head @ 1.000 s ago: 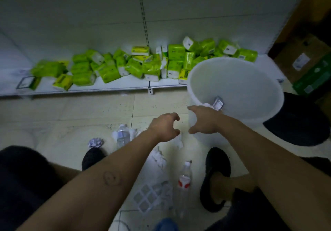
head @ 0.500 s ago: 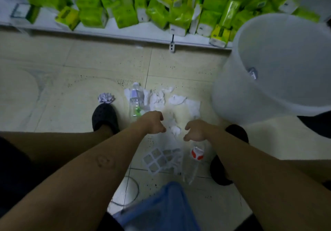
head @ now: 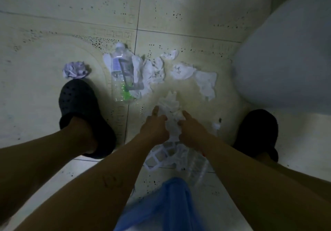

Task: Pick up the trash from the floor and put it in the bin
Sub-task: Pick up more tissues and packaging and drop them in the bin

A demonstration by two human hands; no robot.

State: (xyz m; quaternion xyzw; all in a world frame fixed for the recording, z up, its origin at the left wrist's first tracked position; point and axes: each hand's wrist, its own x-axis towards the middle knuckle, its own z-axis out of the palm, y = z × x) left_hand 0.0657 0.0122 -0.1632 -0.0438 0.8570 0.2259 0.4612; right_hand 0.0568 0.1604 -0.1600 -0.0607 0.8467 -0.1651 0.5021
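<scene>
Both hands, left hand (head: 155, 125) & right hand (head: 190, 130), pinch crumpled white tissue (head: 171, 108).

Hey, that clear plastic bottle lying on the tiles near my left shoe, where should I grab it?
Grip the clear plastic bottle around its wide mid-body, coming down from above. It lies flat on its side, cap pointing away from you, with crumpled tissue against its right side, so the left side nearer the left shoe looks more open for fingers.
</scene>
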